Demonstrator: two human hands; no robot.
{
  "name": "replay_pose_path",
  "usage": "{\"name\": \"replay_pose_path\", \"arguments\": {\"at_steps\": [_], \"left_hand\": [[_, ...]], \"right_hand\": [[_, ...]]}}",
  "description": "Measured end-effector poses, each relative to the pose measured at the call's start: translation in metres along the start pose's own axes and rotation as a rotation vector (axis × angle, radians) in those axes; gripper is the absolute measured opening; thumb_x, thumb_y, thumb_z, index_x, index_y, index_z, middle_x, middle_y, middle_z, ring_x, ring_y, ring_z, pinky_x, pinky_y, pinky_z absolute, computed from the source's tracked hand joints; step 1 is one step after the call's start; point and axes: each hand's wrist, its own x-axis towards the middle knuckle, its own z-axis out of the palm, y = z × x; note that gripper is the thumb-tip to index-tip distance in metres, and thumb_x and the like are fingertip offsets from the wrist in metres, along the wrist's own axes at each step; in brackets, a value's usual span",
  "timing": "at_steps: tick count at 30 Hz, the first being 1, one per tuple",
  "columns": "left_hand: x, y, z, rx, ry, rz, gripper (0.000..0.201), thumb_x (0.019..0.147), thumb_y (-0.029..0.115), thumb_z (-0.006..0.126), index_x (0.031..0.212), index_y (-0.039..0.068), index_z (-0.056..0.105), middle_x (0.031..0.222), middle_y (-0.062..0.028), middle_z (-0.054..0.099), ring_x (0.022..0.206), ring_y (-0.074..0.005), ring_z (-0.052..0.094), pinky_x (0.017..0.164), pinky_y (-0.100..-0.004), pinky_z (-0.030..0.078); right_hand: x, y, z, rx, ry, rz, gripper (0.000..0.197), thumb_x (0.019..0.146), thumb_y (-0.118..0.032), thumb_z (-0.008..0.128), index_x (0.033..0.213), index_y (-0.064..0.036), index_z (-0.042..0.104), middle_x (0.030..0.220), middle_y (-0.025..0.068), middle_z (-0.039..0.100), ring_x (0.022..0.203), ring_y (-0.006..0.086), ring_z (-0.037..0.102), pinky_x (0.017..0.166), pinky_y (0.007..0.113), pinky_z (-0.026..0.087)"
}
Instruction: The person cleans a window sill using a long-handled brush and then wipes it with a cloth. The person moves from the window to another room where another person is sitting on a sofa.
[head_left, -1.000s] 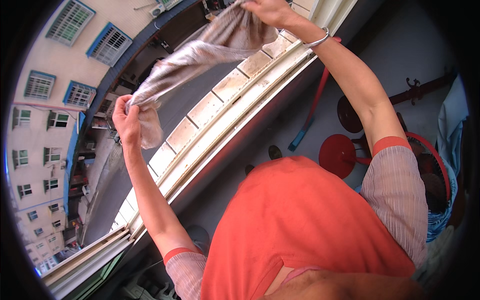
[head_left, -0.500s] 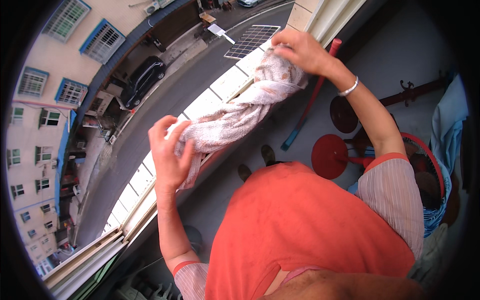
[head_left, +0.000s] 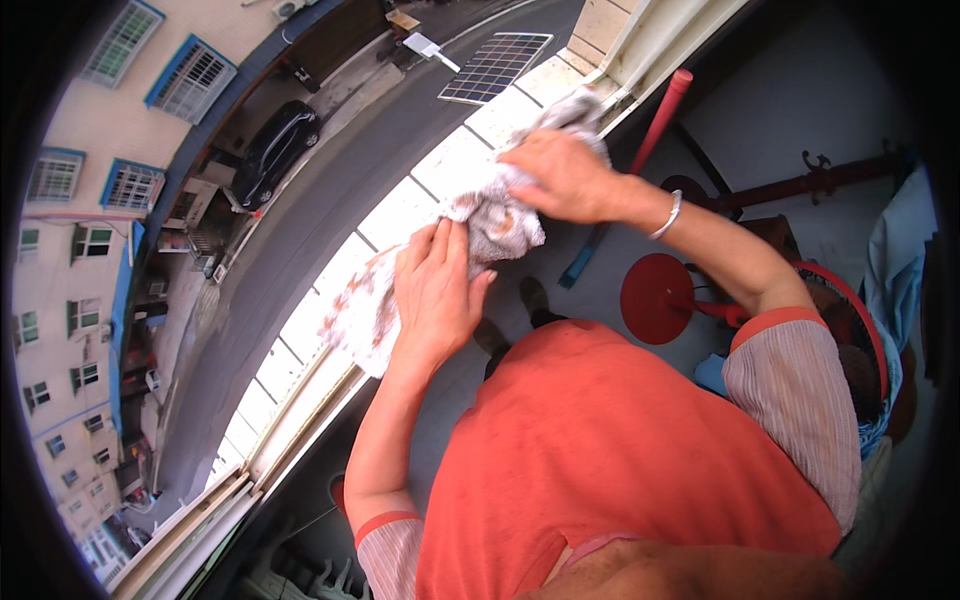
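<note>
Cloth (head_left: pixel 492 225), twisted moments ago, now lies loosely bunched on the window ledge (head_left: pixel 452 156), seemingly easier to handle, your left hand (head_left: pixel 438 290) on it, fingers close together, your right hand (head_left: pixel 565 180) likewise, its fingers' grip unclear.

The cloth (head_left: pixel 362 312) is being held over the ledge (head_left: pixel 425 175) by the left hand (head_left: pixel 438 295) and the right hand (head_left: pixel 568 175), one end being left out beyond the left hand, the other ahead of the right. Beyond the ledge, the street (head_left: pixel 330 200) is being seen; the car (head_left: pixel 275 155) is being kept across it, far ahead of the left hand. Ahead of the right hand, the panel (head_left: pixel 497 68) is being seen past the ledge. The pole (head_left: pixel 660 120) is being crossed by the right forearm. Behind the hands, the shoes (head_left: pixel 533 293) are being seen.
</note>
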Motion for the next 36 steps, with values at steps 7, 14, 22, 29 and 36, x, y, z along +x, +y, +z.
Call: {"name": "replay_pose_path", "arguments": {"at_steps": [7, 14, 22, 29, 36], "left_hand": [[0.004, 0.002, 0.007, -0.318, 0.113, -0.193, 0.052, 0.077, 0.007, 0.078, 0.125, -0.003, 0.059, 0.107, -0.02, 0.065, 0.106, -0.0417, 0.059, 0.093, -0.0485, 0.047], [-0.018, -0.065, -0.028, -0.641, 0.674, -0.363, 0.041, 0.101, 0.021, 0.067, 0.134, -0.001, 0.057, 0.126, -0.0079, 0.063, 0.107, -0.0159, 0.061, 0.093, -0.0296, 0.05], [-0.029, -0.156, -0.167, -0.161, 0.327, -0.425, 0.026, 0.104, 0.004, 0.056, 0.127, -0.001, 0.066, 0.11, -0.0047, 0.071, 0.095, -0.0123, 0.063, 0.088, -0.025, 0.05], [-0.026, -0.07, -0.176, -0.041, 0.611, 0.05, 0.038, 0.092, -0.012, 0.053, 0.127, -0.003, 0.067, 0.124, -0.0152, 0.07, 0.115, -0.0262, 0.066, 0.106, -0.0387, 0.048], [-0.038, -0.025, -0.086, 0.056, 0.153, 0.328, 0.05, 0.079, 0.033, 0.083, 0.12, 0.006, 0.072, 0.115, -0.0177, 0.066, 0.098, -0.0349, 0.065, 0.087, -0.0449, 0.052]], "right_hand": [[0.039, -0.048, 0.021, 0.267, -0.075, 0.27, 0.02, 0.094, -0.019, 0.061, 0.094, 0.0007, 0.059, 0.09, 0.023, 0.066, 0.091, 0.0402, 0.065, 0.078, 0.046, 0.052], [0.107, -0.107, 0.028, 2.077, -0.144, 0.456, 0.028, 0.104, -0.02, 0.052, 0.114, -0.0021, 0.071, 0.113, 0.0087, 0.072, 0.098, 0.0156, 0.068, 0.087, 0.033, 0.057], [0.162, -0.018, -0.087, -0.247, 0.207, -0.36, 0.025, 0.098, -0.029, 0.059, 0.09, -0.0091, 0.072, 0.075, 0.0163, 0.07, 0.076, 0.0411, 0.071, 0.067, 0.046, 0.058], [0.093, 0.002, -0.159, -0.258, 0.606, -0.521, 0.026, 0.095, -0.027, 0.068, 0.079, -0.0095, 0.057, 0.069, 0.0116, 0.056, 0.063, 0.0334, 0.062, 0.055, 0.043, 0.048], [0.007, 0.074, -0.13, -0.55, 0.239, -0.52, 0.034, 0.102, -0.036, 0.062, 0.109, -0.003, 0.068, 0.094, 0.0093, 0.066, 0.09, 0.0232, 0.067, 0.081, 0.035, 0.055]]}}
